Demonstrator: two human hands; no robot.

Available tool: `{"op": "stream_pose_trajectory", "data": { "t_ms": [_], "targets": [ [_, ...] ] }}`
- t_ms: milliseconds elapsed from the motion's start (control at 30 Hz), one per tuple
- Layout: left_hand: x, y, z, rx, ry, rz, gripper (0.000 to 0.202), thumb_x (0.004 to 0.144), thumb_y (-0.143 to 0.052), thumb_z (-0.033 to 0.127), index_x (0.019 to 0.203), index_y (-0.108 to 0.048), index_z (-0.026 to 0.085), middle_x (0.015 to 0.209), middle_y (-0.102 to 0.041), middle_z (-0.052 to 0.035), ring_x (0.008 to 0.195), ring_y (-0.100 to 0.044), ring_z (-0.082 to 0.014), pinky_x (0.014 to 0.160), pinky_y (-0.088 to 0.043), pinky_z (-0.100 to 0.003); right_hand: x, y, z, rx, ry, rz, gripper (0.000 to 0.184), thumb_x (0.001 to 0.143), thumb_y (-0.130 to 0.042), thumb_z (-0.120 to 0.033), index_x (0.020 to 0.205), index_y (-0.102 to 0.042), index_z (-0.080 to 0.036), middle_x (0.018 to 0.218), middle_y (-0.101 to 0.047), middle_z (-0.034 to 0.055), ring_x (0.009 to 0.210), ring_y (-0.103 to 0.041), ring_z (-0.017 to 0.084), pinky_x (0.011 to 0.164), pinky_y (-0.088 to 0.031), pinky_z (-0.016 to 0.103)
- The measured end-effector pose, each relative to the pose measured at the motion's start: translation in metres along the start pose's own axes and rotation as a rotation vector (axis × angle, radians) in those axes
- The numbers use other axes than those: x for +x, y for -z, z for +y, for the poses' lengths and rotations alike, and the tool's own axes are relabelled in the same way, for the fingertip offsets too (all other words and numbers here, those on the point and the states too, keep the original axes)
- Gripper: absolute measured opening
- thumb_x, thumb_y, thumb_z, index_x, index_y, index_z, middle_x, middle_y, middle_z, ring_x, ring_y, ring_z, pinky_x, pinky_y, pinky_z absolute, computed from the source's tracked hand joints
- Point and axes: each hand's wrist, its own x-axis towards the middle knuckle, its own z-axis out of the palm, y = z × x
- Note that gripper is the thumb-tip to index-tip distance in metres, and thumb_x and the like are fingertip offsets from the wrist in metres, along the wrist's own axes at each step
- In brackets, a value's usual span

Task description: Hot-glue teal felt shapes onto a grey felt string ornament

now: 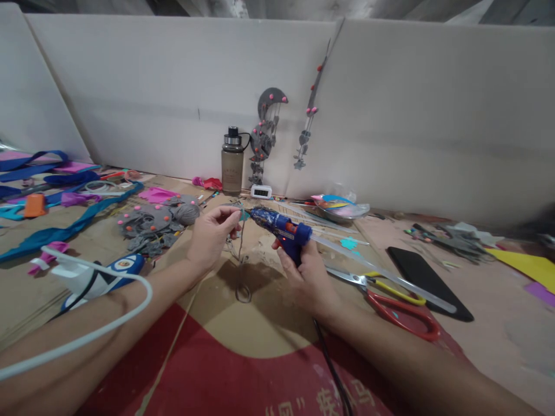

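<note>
Brown cardboard tabletop [262, 329] beneath a blue glue gun [277, 222], white panels [151, 86] behind.

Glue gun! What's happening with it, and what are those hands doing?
A person's right hand is holding the blue glue gun, with a long clear glue stick poking out the back. The left hand pinches a thin string, which hangs down in front. The gun's tip is right by those fingers, but I can't tell whether it touches. Scissors lie on the right.
</note>
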Motion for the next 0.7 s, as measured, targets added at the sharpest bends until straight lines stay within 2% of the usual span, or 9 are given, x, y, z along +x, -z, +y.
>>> {"op": "stream_pose_trajectory", "data": {
  "t_ms": [700],
  "targets": [
    [0.0002,0.0007,-0.0021,-0.027,0.019,-0.009,0.02,0.07,-0.071,0.033,0.077,-0.065,0.015,0.058,-0.059,0.0007,0.049,-0.05,-0.0079,0.047,-0.038,-0.02,-0.0005,-0.0003,0.0002,0.008,-0.013,0.006,0.015,0.087,-0.048,-0.028,0.1,-0.05,-0.02,0.096,-0.06,0.009,0.088,-0.057,0.022,0.085,-0.045,0.04]
  ]
}}
